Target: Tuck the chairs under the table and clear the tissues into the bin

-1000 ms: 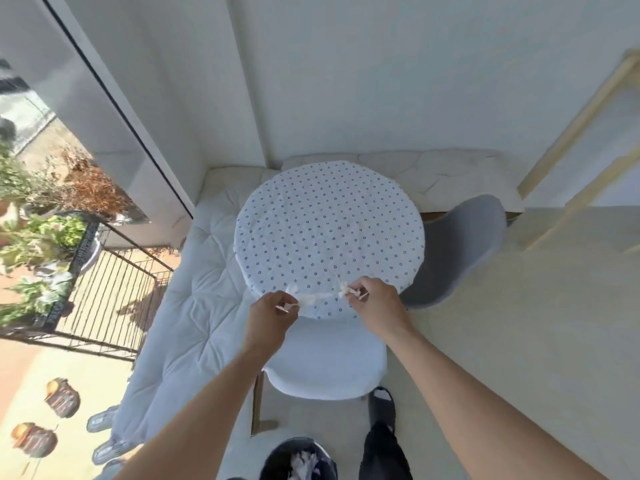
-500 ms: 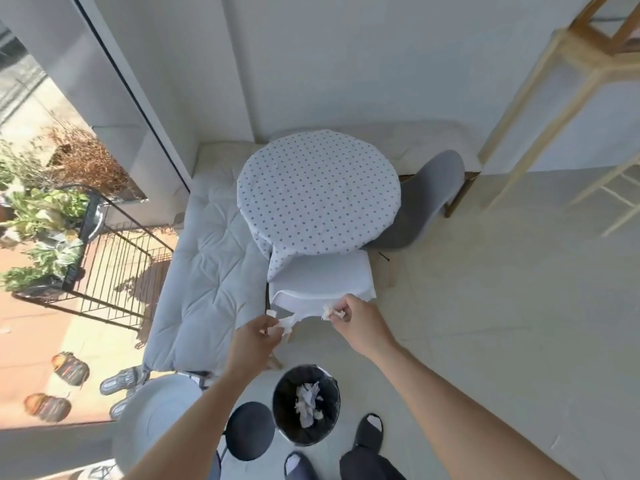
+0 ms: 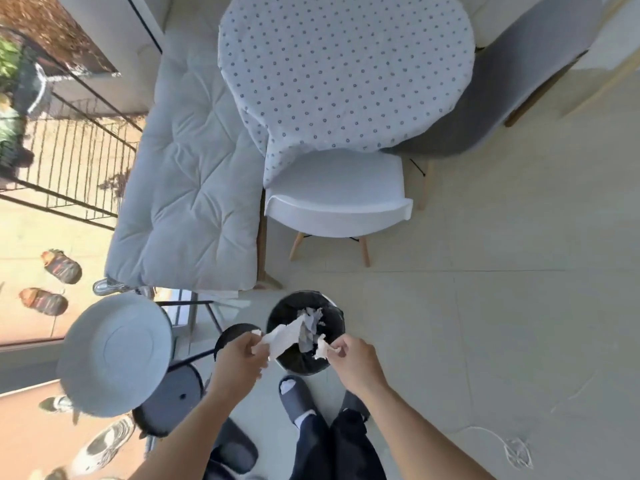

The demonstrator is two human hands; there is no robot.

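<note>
My left hand [image 3: 240,355] pinches a long white tissue [image 3: 283,338] that hangs over the black bin [image 3: 281,310] on the floor by my feet. My right hand [image 3: 353,356] grips a small crumpled tissue [image 3: 321,348] at the bin's right rim. Crumpled tissues [image 3: 313,318] lie inside the bin. Farther off stands the round table [image 3: 346,71] with a dotted cloth. A white chair [image 3: 337,199] sits with its seat partly under the table's near edge. A grey chair [image 3: 502,98] is tucked at the table's right side.
A white padded bench cushion [image 3: 187,188] runs along the left of the table. A round white side table [image 3: 114,355] and a black stool [image 3: 169,398] stand left of the bin. Shoes and a black railing lie beyond the glass. A white cord [image 3: 512,448] lies on the floor at right.
Both hands lifted the tissues off the table's near edge and carried them back and down to the bin. My view has tilted down from the table toward the floor.
</note>
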